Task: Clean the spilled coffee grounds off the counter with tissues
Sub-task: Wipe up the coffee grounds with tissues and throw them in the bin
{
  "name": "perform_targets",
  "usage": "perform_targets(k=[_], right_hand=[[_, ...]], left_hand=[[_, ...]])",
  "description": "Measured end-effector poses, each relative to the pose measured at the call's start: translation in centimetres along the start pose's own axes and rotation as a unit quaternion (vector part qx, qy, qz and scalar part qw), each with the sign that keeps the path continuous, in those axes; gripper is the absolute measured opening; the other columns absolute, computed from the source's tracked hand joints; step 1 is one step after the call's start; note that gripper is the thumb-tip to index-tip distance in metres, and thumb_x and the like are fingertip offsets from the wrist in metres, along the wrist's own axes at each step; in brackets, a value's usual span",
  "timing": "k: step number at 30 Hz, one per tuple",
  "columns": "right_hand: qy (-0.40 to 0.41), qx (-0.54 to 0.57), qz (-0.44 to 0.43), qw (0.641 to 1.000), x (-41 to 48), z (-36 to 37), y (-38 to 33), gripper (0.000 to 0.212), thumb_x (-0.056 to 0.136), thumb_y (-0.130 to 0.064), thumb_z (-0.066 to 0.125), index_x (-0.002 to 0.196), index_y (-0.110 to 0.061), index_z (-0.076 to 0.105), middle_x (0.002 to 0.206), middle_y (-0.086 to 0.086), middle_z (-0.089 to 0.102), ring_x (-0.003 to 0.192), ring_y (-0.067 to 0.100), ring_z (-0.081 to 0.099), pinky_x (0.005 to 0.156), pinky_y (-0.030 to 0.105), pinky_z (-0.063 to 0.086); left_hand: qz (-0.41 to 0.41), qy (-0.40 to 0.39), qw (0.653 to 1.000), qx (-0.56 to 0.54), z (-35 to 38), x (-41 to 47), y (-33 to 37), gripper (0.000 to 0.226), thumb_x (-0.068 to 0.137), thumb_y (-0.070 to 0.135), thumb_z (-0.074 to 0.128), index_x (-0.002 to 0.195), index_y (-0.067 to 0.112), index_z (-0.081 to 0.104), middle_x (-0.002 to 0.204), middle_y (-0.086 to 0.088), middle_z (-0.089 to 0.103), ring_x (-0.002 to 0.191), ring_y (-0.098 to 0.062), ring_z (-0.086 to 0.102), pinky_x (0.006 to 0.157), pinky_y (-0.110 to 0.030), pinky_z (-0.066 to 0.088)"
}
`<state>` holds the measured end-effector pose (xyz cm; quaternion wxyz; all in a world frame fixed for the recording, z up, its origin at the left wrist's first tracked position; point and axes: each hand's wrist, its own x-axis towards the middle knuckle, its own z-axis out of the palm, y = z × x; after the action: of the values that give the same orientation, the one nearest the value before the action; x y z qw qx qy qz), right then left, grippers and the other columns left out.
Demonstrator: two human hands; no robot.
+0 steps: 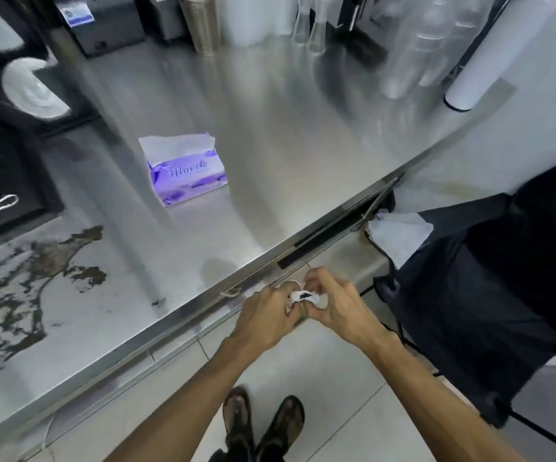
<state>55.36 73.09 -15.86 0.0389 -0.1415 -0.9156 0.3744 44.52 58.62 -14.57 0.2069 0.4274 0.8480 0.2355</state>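
Coffee grounds (pixel 302 297) cupped in a crumpled tissue (pixel 306 299), pinched shut between left hand (pixel 270 320) and right hand (pixel 340 310), just off the counter (pixel 270 155) edge. Best folded inward, kept level, carried to the black bin bag (pixel 490 295) beside the counter. More spill (pixel 33 281) left on the counter, near the tissue pack (pixel 183 168).

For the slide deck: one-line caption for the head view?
Both hands bunch a soiled tissue off the counter edge; grounds remain at left.
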Motion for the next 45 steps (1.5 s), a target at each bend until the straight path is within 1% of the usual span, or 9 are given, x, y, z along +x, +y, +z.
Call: perform_targets(k=[8, 12, 16, 20, 25, 28, 32, 37, 45], right_hand=[[-0.014, -0.059, 0.013, 0.998, 2.9, 16.8, 16.5, 0.031, 0.081, -0.021, 0.073, 0.107, -0.017, 0.057, 0.101, 0.006, 0.060, 0.085, 0.023, 0.059, 0.073, 0.038, 0.053], [-0.037, -0.077, 0.018, 0.996, 3.7, 24.4, 23.7, 0.025, 0.082, -0.019, 0.072, 0.107, -0.013, 0.069, 0.109, 0.003, 0.068, 0.098, 0.019, 0.061, 0.090, 0.024, 0.048], [-0.054, -0.084, 0.065, 0.993, 3.7, 28.6, 27.9, 0.023, 0.088, -0.022, 0.063, 0.110, -0.015, 0.069, 0.109, 0.006, 0.067, 0.103, 0.026, 0.060, 0.092, 0.043, 0.048], [-0.036, -0.067, 0.096, 0.993, 3.3, 28.3, 28.3, 0.027, 0.089, -0.021, 0.065, 0.115, -0.013, 0.067, 0.113, 0.007, 0.067, 0.104, 0.026, 0.062, 0.092, 0.040, 0.050], [0.012, -0.070, 0.100, 0.992, 1.7, 22.9, 23.4, 0.023, 0.088, -0.022, 0.066, 0.110, -0.018, 0.070, 0.111, -0.002, 0.070, 0.104, 0.020, 0.060, 0.087, 0.037, 0.051], [0.025, -0.081, 0.096, 0.992, 0.5, 18.0, 17.9, 0.017, 0.089, -0.023, 0.063, 0.104, -0.018, 0.071, 0.108, -0.003, 0.070, 0.103, 0.019, 0.058, 0.083, 0.034, 0.051], [0.059, -0.099, 0.059, 0.992, -0.2, 10.7, 9.4, 0.012, 0.089, -0.021, 0.065, 0.095, -0.011, 0.070, 0.098, 0.001, 0.070, 0.095, 0.014, 0.056, 0.081, 0.014, 0.035], [0.110, -0.077, 0.035, 0.990, -0.1, 1.5, 0.1, 0.031, 0.089, -0.041, 0.056, 0.102, -0.018, 0.071, 0.103, -0.003, 0.070, 0.099, 0.017, 0.060, 0.080, 0.032, 0.053], [0.181, -0.101, -0.042, 0.977, 3.0, -8.8, -8.6, 0.020, 0.088, -0.031, 0.064, 0.103, -0.019, 0.071, 0.099, -0.007, 0.070, 0.096, 0.013, 0.060, 0.074, 0.032, 0.055]], left_hand=[[-0.043, -0.012, 0.999, 0.017, 18.8, 5.3, -14.5, 0.030, 0.089, 0.036, 0.058, 0.118, 0.031, 0.059, 0.090, -0.003, 0.071, 0.084, -0.029, 0.064, 0.070, -0.034, 0.053], [-0.080, -0.039, 0.996, 0.013, 27.3, 7.4, -20.9, 0.028, 0.088, 0.038, 0.059, 0.114, 0.029, 0.064, 0.083, 0.003, 0.066, 0.086, -0.026, 0.063, 0.071, -0.032, 0.049], [-0.106, -0.117, 0.987, -0.016, 32.9, 8.9, -25.1, 0.031, 0.082, 0.036, 0.059, 0.111, 0.027, 0.063, 0.067, 0.005, 0.062, 0.072, -0.022, 0.062, 0.072, -0.033, 0.054], [-0.125, -0.202, 0.971, -0.034, 34.7, 9.4, -27.0, 0.045, 0.071, 0.033, 0.061, 0.111, 0.012, 0.062, 0.077, -0.013, 0.066, 0.070, -0.026, 0.060, 0.077, -0.042, 0.056], [-0.126, -0.184, 0.974, -0.034, 28.3, 6.8, -22.8, 0.051, 0.085, 0.024, 0.061, 0.134, 0.030, 0.051, 0.088, 0.003, 0.072, 0.087, -0.019, 0.065, 0.080, -0.029, 0.052], [-0.111, -0.122, 0.986, -0.012, 22.5, 4.6, -17.6, 0.039, 0.087, 0.027, 0.060, 0.126, 0.031, 0.058, 0.103, 0.011, 0.067, 0.100, -0.017, 0.062, 0.081, -0.027, 0.049], [-0.067, -0.009, 0.998, -0.004, 13.6, 2.2, -9.2, 0.030, 0.088, 0.032, 0.059, 0.119, 0.029, 0.060, 0.120, 0.008, 0.058, 0.106, -0.016, 0.058, 0.080, -0.032, 0.050], [-0.022, 0.087, 0.996, -0.018, 2.8, 0.2, -0.1, 0.027, 0.091, 0.034, 0.057, 0.117, 0.027, 0.061, 0.120, 0.011, 0.055, 0.109, -0.009, 0.053, 0.084, -0.026, 0.047], [-0.013, 0.199, 0.977, -0.071, -9.6, -0.5, 5.9, 0.020, 0.087, 0.030, 0.059, 0.106, 0.029, 0.063, 0.106, 0.018, 0.058, 0.090, -0.004, 0.058, 0.074, -0.019, 0.044]])
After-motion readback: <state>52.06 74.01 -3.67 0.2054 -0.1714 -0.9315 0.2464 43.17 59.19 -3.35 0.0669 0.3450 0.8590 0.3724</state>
